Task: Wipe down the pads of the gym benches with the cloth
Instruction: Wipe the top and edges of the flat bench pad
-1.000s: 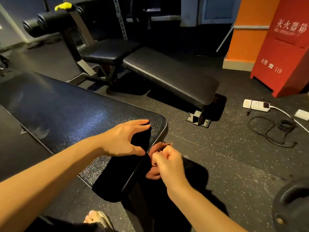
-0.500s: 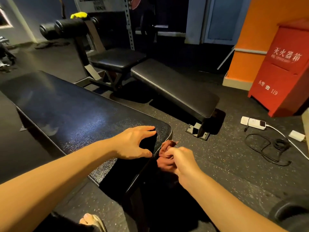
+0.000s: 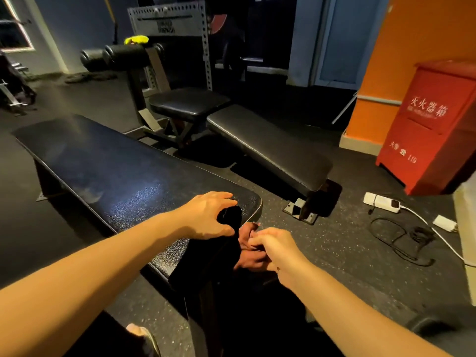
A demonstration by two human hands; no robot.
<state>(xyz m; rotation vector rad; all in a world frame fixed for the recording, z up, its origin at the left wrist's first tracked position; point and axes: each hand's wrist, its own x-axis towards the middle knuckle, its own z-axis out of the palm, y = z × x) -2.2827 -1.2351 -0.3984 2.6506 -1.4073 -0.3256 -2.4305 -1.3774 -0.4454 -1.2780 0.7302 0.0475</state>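
Observation:
The near bench's long black pad [image 3: 116,171] runs from the upper left to its near end in front of me. A dark cloth [image 3: 206,261] hangs over that near end and down its side. My left hand [image 3: 208,217] rests on top of the pad end with its fingers curled round a bunch of the cloth. My right hand [image 3: 275,251] is just off the pad's edge, its fingers curled and pinching the cloth's side, where a reddish-brown patch shows. Behind stands a second bench with a long back pad [image 3: 268,145] and a seat pad [image 3: 188,101].
A red fire-extinguisher box [image 3: 432,124] stands at the right by an orange wall. A white power strip [image 3: 381,202] and a black cable [image 3: 401,240] lie on the floor. Roller pads [image 3: 113,56] with a yellow rag [image 3: 136,39] and a rack stand behind.
My view has lifted towards the far benches. My left hand's fingers have curled down and bunched the cloth. My right hand has stayed at the pad's edge, close to the left.

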